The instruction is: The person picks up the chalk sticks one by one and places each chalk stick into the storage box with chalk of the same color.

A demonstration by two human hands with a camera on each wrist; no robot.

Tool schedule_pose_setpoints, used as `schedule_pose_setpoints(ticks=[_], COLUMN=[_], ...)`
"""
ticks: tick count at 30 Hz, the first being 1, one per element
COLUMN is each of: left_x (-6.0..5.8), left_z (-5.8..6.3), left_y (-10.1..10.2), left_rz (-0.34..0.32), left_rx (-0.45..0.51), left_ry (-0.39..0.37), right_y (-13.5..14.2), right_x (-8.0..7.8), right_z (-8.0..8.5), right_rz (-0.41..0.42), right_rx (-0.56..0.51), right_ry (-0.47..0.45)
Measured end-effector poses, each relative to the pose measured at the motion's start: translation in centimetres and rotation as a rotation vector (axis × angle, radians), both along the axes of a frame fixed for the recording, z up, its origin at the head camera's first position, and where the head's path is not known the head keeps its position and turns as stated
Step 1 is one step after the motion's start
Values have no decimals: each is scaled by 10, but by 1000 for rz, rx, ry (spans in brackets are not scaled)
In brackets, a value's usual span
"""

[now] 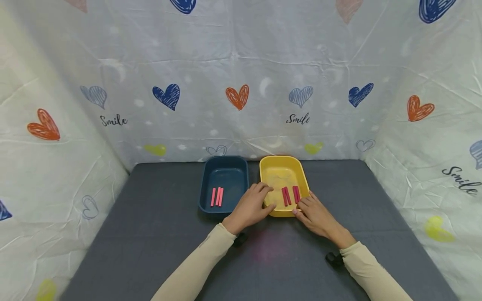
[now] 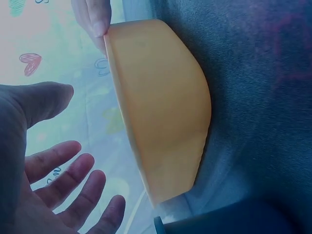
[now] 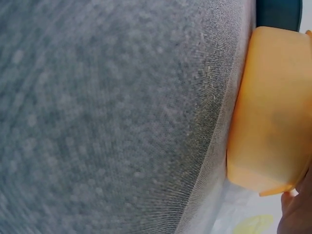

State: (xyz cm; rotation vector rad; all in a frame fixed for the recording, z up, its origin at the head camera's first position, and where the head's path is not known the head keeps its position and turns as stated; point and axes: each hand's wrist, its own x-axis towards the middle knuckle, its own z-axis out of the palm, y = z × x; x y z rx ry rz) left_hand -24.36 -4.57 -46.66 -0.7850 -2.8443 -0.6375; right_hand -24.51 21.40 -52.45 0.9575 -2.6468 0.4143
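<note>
A yellow tray [image 1: 284, 167] holds two pairs of dark pink, chalk-like sticks [image 1: 286, 196]. My right hand [image 1: 318, 217] grips its front right corner, thumb at the front rim and fingers over the right side, close to the right pair. The right wrist view catches part of that hand [image 3: 297, 209] by the rim. My left hand [image 1: 250, 207] hovers at the tray's left front, fingers spread and loosely bent. In the left wrist view, a gap separates that hand [image 2: 63, 190] from the tray's outer wall [image 2: 161, 107], and nothing is between its fingers.
Left of the yellow tray stands a dark blue tray [image 1: 226, 163] with three lighter pink sticks [image 1: 217, 196]. Pink dust [image 1: 269, 244] marks the grey tabletop [image 1: 158, 234] in front. A heart-printed curtain [image 1: 233, 54] closes off the back and both sides.
</note>
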Motion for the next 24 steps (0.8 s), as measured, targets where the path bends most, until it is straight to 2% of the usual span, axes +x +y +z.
schedule_pose_setpoints(ticks=[14,20,24], left_x=[15,19,21], left_z=[-1,1,3], left_y=[-14,-23,-30], left_rz=[36,78,110], left_rx=[79,70,59], left_ry=[-1,-10,30], right_y=[7,4,-1], right_x=[0,1,2], right_z=[6,8,17], right_rz=[-14,-28,-44], right_rx=[-5,-48,-62], right_ry=[-62,10,49])
